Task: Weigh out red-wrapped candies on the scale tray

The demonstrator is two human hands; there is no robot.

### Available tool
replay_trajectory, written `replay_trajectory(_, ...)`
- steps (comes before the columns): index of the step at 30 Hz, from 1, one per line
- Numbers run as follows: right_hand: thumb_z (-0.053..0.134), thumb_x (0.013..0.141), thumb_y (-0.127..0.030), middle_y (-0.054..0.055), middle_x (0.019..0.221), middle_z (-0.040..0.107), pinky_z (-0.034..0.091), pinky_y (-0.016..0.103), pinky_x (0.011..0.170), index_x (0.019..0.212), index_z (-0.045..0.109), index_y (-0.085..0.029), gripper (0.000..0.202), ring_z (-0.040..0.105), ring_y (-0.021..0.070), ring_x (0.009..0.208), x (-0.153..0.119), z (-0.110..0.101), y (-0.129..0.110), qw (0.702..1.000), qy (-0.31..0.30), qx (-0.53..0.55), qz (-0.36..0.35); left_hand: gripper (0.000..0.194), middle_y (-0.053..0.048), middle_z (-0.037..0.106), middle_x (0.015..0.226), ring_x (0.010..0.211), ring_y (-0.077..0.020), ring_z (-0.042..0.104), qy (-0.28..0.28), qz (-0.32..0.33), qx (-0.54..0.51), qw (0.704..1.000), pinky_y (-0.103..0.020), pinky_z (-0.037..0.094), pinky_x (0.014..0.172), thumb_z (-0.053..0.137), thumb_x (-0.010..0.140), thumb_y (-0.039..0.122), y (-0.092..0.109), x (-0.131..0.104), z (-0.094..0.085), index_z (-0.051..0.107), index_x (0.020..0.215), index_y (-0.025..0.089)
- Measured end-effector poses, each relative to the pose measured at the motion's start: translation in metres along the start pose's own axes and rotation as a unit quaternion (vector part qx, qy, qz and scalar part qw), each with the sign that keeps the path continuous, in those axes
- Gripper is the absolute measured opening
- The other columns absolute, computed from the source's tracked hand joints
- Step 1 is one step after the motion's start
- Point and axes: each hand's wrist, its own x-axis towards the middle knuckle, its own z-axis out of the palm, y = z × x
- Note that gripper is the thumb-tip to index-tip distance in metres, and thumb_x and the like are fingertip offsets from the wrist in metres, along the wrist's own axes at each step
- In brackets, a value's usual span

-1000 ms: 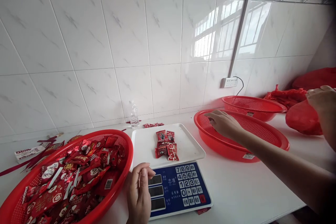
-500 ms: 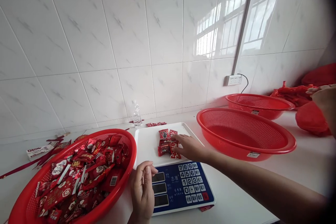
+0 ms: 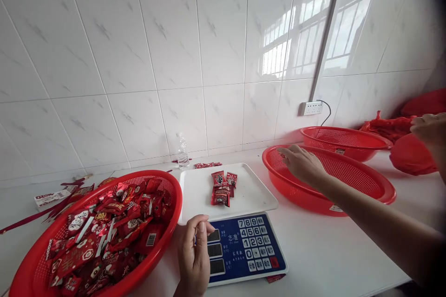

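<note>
My left hand point(image 3: 195, 257) is closed, thumb pressed to the curled fingers, over the left edge of the scale's blue panel point(image 3: 237, 246); what it holds, if anything, is hidden. My right hand point(image 3: 302, 164) hovers at the left side of a red perforated basket point(image 3: 334, 192), its fingers bent together; their inner side is hidden. Several small red candy packets point(image 3: 220, 198) lie in a cluster on the white scale pan point(image 3: 256, 190). To the left, a large red basket point(image 3: 174, 213) is filled with red wrapped candies point(image 3: 114, 222).
A second red basket point(image 3: 348, 137) stands behind the right one. Another person's hand point(image 3: 430, 127) is near red bags point(image 3: 413, 155) at far right. By the wall stand a clear bottle point(image 3: 182, 152) and a small row of packets point(image 3: 208, 165). A socket strip point(image 3: 311, 108) is on the wall.
My right hand has moved from the packets on the pan, rightward and up to the right basket. A patterned packet under its fingers is gone from the pan. My left hand is nearly still.
</note>
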Motion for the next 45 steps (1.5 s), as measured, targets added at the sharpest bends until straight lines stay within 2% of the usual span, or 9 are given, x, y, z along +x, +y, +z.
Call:
replay_trajectory(3,0.045,0.088,-0.025,0.022,0.133,0.049,0.044,0.054,0.088,0.133,0.051,-0.013,0.047,0.047,0.0390,0.120,0.000,0.009,-0.008,0.999,-0.033,0.000,-0.044,0.029,-0.003,0.064,0.070,0.068,-0.0141,0.060,-0.001,-0.005,-0.002,1.000,-0.023,0.052,0.065,0.045,0.093,0.039,0.001,0.000,0.000,0.064,0.091,0.018)
replay_trajectory(6,0.052,0.087,-0.032,0.009,0.143,0.045,0.043,0.046,0.098,0.135,0.049,-0.025,0.049,0.040,0.0299,0.130,-0.004,0.022,-0.040,0.987,-0.082,0.029,-0.138,0.030,-0.004,0.064,0.070,0.067,-0.0147,0.061,-0.010,0.001,0.002,1.000,-0.024,0.052,0.065,0.045,0.093,0.040,0.000,0.001,-0.002,0.065,0.090,0.018)
replay_trajectory(12,0.048,0.089,-0.044,0.005,0.152,0.033,0.023,0.049,0.112,0.143,0.039,-0.026,0.058,0.017,0.0285,0.143,-0.004,0.036,-0.099,0.924,-0.205,0.147,-0.287,0.032,-0.003,0.063,0.069,0.066,-0.0151,0.060,0.002,0.004,0.020,1.000,-0.026,0.052,0.066,0.044,0.093,0.042,-0.005,0.004,-0.004,0.063,0.091,0.017)
replay_trajectory(16,0.043,0.091,-0.046,0.010,0.139,0.050,0.036,0.044,0.104,0.136,0.048,-0.022,0.051,0.041,0.0290,0.131,-0.002,0.037,-0.109,0.921,-0.214,0.159,-0.285,0.034,-0.004,0.063,0.068,0.066,-0.0160,0.060,0.003,-0.007,0.020,1.000,-0.027,0.052,0.065,0.045,0.092,0.045,-0.004,0.005,-0.004,0.063,0.089,0.016)
replay_trajectory(24,0.034,0.095,-0.031,0.010,0.105,0.070,0.047,0.036,0.073,0.113,0.062,-0.023,0.034,0.065,0.0256,0.092,-0.010,0.026,-0.089,0.966,-0.129,0.111,-0.193,0.036,-0.004,0.063,0.066,0.064,-0.0159,0.060,0.012,-0.012,-0.001,1.000,-0.026,0.052,0.063,0.046,0.091,0.047,0.004,0.004,-0.001,0.065,0.087,0.016)
replay_trajectory(31,0.032,0.094,-0.022,0.023,0.112,0.065,0.047,0.045,0.068,0.124,0.055,-0.013,0.039,0.064,0.0365,0.095,0.008,-0.006,-0.020,0.995,-0.074,0.048,-0.041,0.034,-0.003,0.062,0.066,0.064,-0.0150,0.059,0.036,-0.029,-0.022,0.999,-0.025,0.052,0.064,0.048,0.090,0.047,0.009,0.001,0.003,0.065,0.086,0.017)
replay_trajectory(34,0.040,0.091,-0.020,0.025,0.124,0.058,0.048,0.047,0.077,0.125,0.056,-0.010,0.039,0.055,0.0379,0.114,0.008,-0.004,-0.014,0.993,-0.093,0.058,-0.038,0.033,-0.003,0.063,0.066,0.064,-0.0146,0.060,0.006,0.000,0.001,1.000,-0.024,0.052,0.063,0.046,0.092,0.043,0.007,0.001,0.001,0.065,0.088,0.017)
replay_trajectory(39,0.046,0.091,-0.043,0.009,0.126,0.062,0.048,0.033,0.086,0.128,0.054,-0.023,0.043,0.061,0.0230,0.109,-0.011,0.009,-0.075,0.967,-0.166,0.143,-0.129,0.032,-0.004,0.064,0.067,0.064,-0.0153,0.062,0.001,0.011,0.018,1.000,-0.025,0.054,0.062,0.044,0.093,0.041,0.001,0.003,-0.002,0.064,0.089,0.016)
replay_trajectory(45,0.048,0.082,-0.062,0.012,0.102,0.071,0.045,0.040,0.076,0.116,0.059,-0.022,0.054,0.065,0.0316,0.093,-0.036,0.005,-0.155,0.951,-0.178,0.166,-0.189,0.033,-0.004,0.063,0.066,0.064,-0.0160,0.061,0.014,0.004,0.028,0.999,-0.026,0.053,0.062,0.045,0.092,0.043,0.000,0.006,-0.004,0.064,0.088,0.016)
